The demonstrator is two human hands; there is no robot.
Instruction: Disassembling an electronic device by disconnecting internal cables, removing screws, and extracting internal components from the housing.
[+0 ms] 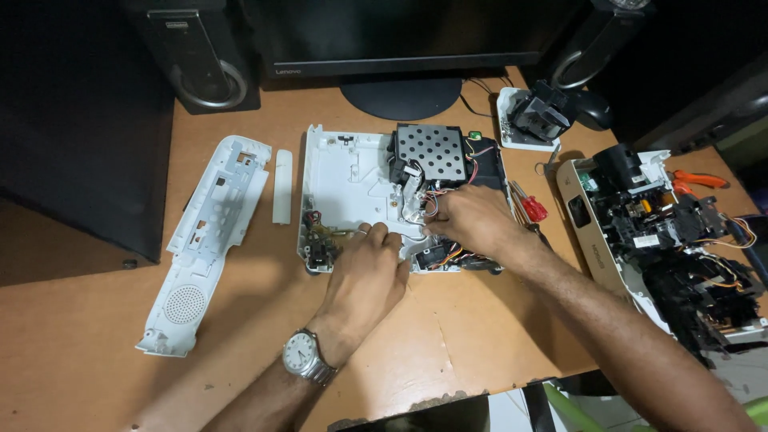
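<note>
Left hand (364, 272), wristwatched, curled knuckles-up, fingertips pressed into the open white plastic device shell (344, 180) at mid-desk. Right hand (472, 220) bent over the red and black wire bundle (436, 204) inside; grip hidden, cannot tell. Just behind, a perforated black metal cover (432, 150). Left, a detached white side panel (204, 240); right, a red-handled screwdriver (530, 208) and a second gutted device (680, 240).

Brown wooden desk (88, 336), dark surroundings, dim light

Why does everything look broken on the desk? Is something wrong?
Things lie apart. The white base shell is open with loose wires under the right hand. A long white panel lies detached to its left. The desk's front edge is chipped.
</note>
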